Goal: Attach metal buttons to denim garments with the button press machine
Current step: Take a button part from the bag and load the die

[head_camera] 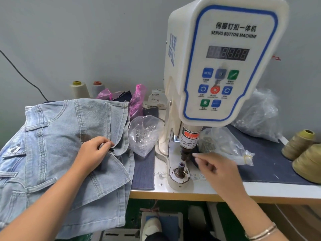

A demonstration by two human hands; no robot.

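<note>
A white servo button machine [224, 63] stands on the table, its dark upper punch [185, 153] above the round lower die [180, 168]. Light blue denim garments [57, 145] lie piled at the left. My left hand [93, 152] rests on the top garment and pinches a fold of its edge. My right hand [215, 169] is just right of the die, fingers curled, index fingertip reaching toward the punch; whether it holds a button is hidden. A clear bag of metal buttons [144, 134] sits left of the machine, and another clear bag [224, 145] sits right of it.
Dark blue cloth [267, 159] covers the table to the right, with olive thread cones [305, 153] at the far right and a crumpled clear bag [260, 115] behind. Pink bags [137, 100] and two thread cones [80, 89] stand at the back. A foot pedal [161, 223] lies below.
</note>
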